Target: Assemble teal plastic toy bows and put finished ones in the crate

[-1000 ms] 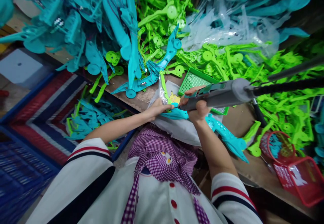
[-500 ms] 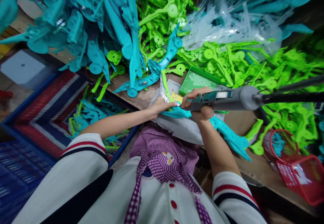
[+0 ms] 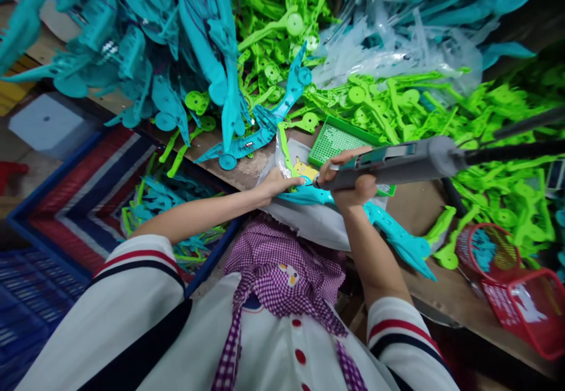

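Two bare hands meet at a turquoise plastic piece (image 3: 304, 196) lying across a pale cloth (image 3: 320, 223) at the bench's near edge. The right hand (image 3: 346, 195) is wrapped firmly around a gray power tool (image 3: 408, 161), its tip pointing left toward the left hand (image 3: 279, 185). That hand rests on the piece; whether its fingers close beneath it cannot be told. The brown bench (image 3: 410, 199) shows bare wood right of the cloth, and a blue crate (image 3: 57, 176) with striped lining (image 3: 82, 194) sits at lower left, holding turquoise and green parts. A pale box (image 3: 47, 122) lies behind the crate.

Just beyond the hands, the tool and right hand partly cover a green perforated tray (image 3: 348, 131). Turquoise parts (image 3: 207, 37) crowd the far left; a heap of green parts (image 3: 388, 105) fills the back and right, with a clear plastic bag (image 3: 397, 55) behind. Near the right edge stand a round red basket (image 3: 464, 248) and a rectangular red basket (image 3: 497, 304).
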### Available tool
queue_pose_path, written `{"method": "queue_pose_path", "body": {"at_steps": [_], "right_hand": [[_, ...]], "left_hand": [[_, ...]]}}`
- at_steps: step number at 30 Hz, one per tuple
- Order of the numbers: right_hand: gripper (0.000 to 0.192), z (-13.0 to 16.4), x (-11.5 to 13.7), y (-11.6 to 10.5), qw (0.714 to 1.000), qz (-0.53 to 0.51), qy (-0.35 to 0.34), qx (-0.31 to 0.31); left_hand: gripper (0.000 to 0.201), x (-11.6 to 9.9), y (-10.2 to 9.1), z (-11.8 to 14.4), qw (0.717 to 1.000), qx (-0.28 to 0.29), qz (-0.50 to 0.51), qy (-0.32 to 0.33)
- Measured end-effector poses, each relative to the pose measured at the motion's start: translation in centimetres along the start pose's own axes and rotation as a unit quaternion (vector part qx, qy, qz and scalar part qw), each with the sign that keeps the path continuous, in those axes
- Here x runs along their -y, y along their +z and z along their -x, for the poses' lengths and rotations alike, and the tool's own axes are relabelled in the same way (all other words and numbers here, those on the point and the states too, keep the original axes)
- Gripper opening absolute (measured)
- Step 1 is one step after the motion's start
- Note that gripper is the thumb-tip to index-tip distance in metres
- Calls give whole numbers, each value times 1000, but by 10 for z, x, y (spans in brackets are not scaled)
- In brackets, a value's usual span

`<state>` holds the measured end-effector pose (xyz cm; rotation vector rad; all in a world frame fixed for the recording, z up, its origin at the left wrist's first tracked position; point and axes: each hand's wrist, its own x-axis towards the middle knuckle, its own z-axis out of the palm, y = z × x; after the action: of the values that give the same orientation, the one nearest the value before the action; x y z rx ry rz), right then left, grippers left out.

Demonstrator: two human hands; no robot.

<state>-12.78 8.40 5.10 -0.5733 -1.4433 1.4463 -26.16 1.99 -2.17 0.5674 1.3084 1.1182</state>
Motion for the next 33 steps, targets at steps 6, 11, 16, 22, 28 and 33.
{"method": "queue_pose_path", "body": {"at_steps": [6, 11, 16, 22, 28, 33], "right_hand": [[59, -5, -2, 6, 998, -40, -32, -25], [54, -5, -3, 6, 998, -48, -38, -22], [59, -6, -5, 7, 998, -32, -19, -48], [58, -7, -8, 8, 999, -19, -16, -39], [57, -6, -12, 9, 999, -23, -8, -24], [53, -6, -16, 12, 999, -32, -7, 13]], "left_hand": [[47, -1, -1, 2, 999, 21, 1, 34], [43, -5, 1, 4, 1000, 9, 4, 21], [42, -7, 1, 7, 1000, 10, 3, 16], [43, -7, 2, 7, 999, 12, 22, 25], [38, -3, 1, 5, 1000, 0, 25, 14], [41, -2, 3, 3, 1000, -6, 26, 16]]}}
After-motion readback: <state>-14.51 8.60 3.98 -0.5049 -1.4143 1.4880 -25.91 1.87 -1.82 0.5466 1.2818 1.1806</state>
